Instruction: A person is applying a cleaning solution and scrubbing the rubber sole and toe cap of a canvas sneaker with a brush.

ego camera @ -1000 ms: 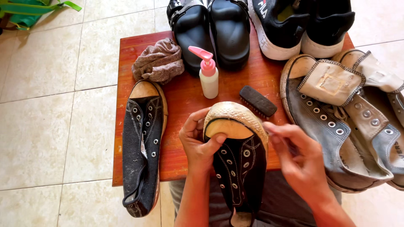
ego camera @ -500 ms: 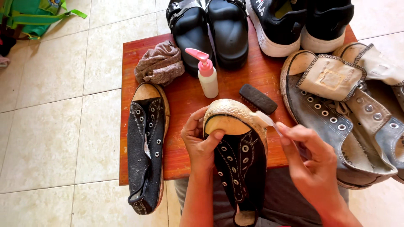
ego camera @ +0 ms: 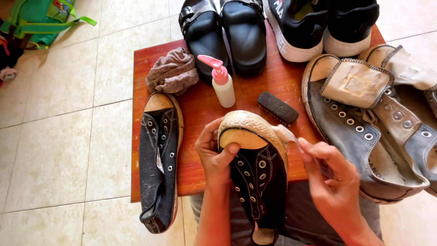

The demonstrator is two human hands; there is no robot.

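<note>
Brush (ego camera: 286, 135) handle hidden in right hand (ego camera: 334, 182); grey sneakers (ego camera: 364, 123) cut by right edge; backpack (ego camera: 36, 20) cropped top-left.

bench (ego camera: 200, 105): red-brown wood, on pale floor tiles
rag (ego camera: 173, 73): crumpled, brown, far left corner
pump bottle (ego camera: 222, 84): white, pink top, upright
brush (ego camera: 277, 107): dark, beside the bottle
sandals (ego camera: 225, 32): black pair, far edge
bag (ego camera: 38, 20): green, on the floor

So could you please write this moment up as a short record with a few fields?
Left hand: grips the toe of a black sneaker, thumb on its cap
Right hand: holds a small white brush against the toe rim
Table: red wood
On the table: second black sneaker, pump bottle, dark brush, crumpled cloth
</note>
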